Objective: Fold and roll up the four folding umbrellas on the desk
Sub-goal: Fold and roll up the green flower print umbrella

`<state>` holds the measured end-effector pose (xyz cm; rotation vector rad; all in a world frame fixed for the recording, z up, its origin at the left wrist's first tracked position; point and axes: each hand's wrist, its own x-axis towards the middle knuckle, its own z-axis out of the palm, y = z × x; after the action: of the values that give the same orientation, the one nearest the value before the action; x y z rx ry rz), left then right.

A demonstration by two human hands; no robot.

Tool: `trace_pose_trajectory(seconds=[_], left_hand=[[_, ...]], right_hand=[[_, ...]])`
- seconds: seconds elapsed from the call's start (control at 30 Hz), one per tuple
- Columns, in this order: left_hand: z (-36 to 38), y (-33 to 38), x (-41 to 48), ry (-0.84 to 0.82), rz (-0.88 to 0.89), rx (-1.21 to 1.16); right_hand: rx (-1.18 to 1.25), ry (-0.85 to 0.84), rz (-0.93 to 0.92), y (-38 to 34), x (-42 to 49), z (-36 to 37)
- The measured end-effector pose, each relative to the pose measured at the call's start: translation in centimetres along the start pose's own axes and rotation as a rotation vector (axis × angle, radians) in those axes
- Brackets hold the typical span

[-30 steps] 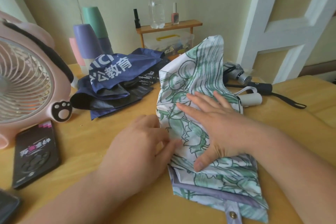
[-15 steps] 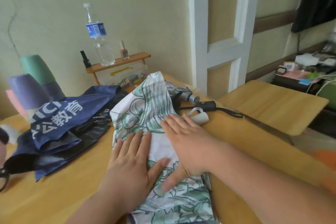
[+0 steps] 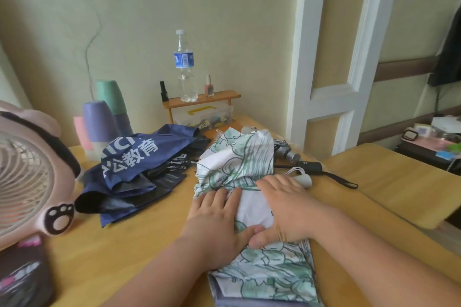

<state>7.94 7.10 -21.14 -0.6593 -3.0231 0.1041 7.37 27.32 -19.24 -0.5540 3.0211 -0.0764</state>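
Observation:
A white umbrella with a green drawn pattern (image 3: 239, 164) lies lengthwise on the wooden desk (image 3: 139, 239) in front of me. My left hand (image 3: 217, 219) lies flat on its left side and my right hand (image 3: 287, 209) lies flat on its right side, thumbs meeting on the cloth. Its white handle (image 3: 303, 178) pokes out past my right fingers. A navy umbrella with white lettering (image 3: 134, 164) lies loose to the left. A grey umbrella (image 3: 284, 151) and a black handle with a strap (image 3: 314, 167) lie behind.
A pink desk fan (image 3: 30, 177) stands at the left, with a dark packet (image 3: 22, 276) before it. Stacked cups (image 3: 104, 117), a small wooden shelf (image 3: 202, 99) with a water bottle (image 3: 184, 67), and a clear box (image 3: 204, 114) stand at the back. The desk's edge runs along the right.
The camera has tilted up. Both hands have slid closer together on the patterned umbrella, and the cloth beyond my fingers has bunched up.

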Motion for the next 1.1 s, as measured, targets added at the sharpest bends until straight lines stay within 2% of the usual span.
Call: trace_pose_trajectory(seconds=[0.17,0.23,0.27,0.37,0.4,0.47,0.6,0.67,0.77,0.83,0.97,1.1], left_hand=[[-0.3,0.0,-0.4,-0.018,0.011,0.0],[-0.1,0.0,-0.5,-0.028,0.028,-0.022],[-0.1,0.0,-0.6,-0.033,0.035,-0.041],[0.0,-0.2,-0.6,-0.036,0.047,-0.08],[0.0,-0.2,-0.6,-0.041,0.052,-0.09],[0.1,-0.1,-0.6,-0.041,0.072,-0.111],[0.4,0.7,-0.5,-0.018,0.148,-0.135],[0.3,0.7,-0.4,-0.017,0.178,-0.155],[0.0,0.5,-0.7,-0.045,0.209,-0.169],[0.0,0.6,-1.0,-0.07,0.218,-0.152],[0.0,0.8,-1.0,-0.079,0.22,-0.142],[-0.1,1.0,-1.1,-0.055,0.22,-0.141]], right_hand=[[-0.008,0.009,-0.002,-0.2,-0.1,0.0],[0.142,0.045,-0.009,0.2,-0.3,0.2],[0.291,0.123,0.018,0.4,-0.3,0.1],[0.74,0.587,0.247,1.3,0.7,-1.1],[0.848,0.676,0.333,1.6,1.5,-2.0],[0.962,0.633,0.397,2.2,3.6,-3.8],[0.977,0.467,0.332,2.2,7.7,-6.6],[1.103,0.412,0.32,1.6,9.2,-8.3],[1.364,0.185,0.332,0.2,10.2,-10.6],[1.395,0.096,0.356,-0.1,10.3,-11.4],[1.456,0.262,0.295,-0.1,9.8,-13.1],[1.511,0.356,0.183,-0.2,6.9,-14.8]])
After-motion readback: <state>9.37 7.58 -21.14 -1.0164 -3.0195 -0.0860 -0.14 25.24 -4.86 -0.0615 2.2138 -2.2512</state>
